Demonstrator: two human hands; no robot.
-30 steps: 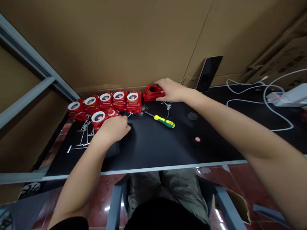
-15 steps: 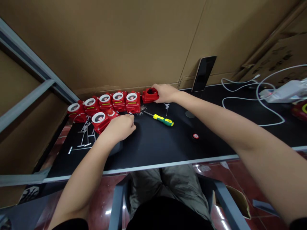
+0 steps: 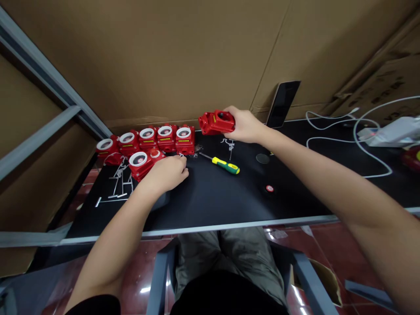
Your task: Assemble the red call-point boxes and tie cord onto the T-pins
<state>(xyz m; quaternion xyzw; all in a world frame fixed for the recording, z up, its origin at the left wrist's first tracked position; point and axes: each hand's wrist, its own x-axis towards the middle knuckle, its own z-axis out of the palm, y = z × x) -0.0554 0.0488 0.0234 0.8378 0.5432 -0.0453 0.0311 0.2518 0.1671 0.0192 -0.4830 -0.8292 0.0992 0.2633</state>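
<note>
My right hand (image 3: 245, 125) is closed around one end of a red alarm housing (image 3: 213, 123) with an open round hole and no white ring, lifted above the desk at the back. My left hand (image 3: 170, 173) has its fingers curled together beside a red alarm box (image 3: 138, 161) with a white-ringed window and a red button. A small white bit shows at its fingertips; what they hold is mostly hidden. Between the hands lies a green-and-yellow screwdriver (image 3: 226, 165). Behind, several similar red boxes (image 3: 166, 138) with white rings stand in a row.
Small metal T-bars (image 3: 113, 199) with white ties lie at the left. Farther right are a clear disc (image 3: 262, 158), a small round red-and-white piece (image 3: 269, 188), a phone (image 3: 284, 104) leaning on the cardboard wall (image 3: 183, 57), and a white cable (image 3: 370, 151). The desk's metal edge (image 3: 203, 229) runs in front.
My right hand has raised the red housing off the desk and brought it slightly right, away from the row. My left hand has hardly moved. The view has shifted a little.
</note>
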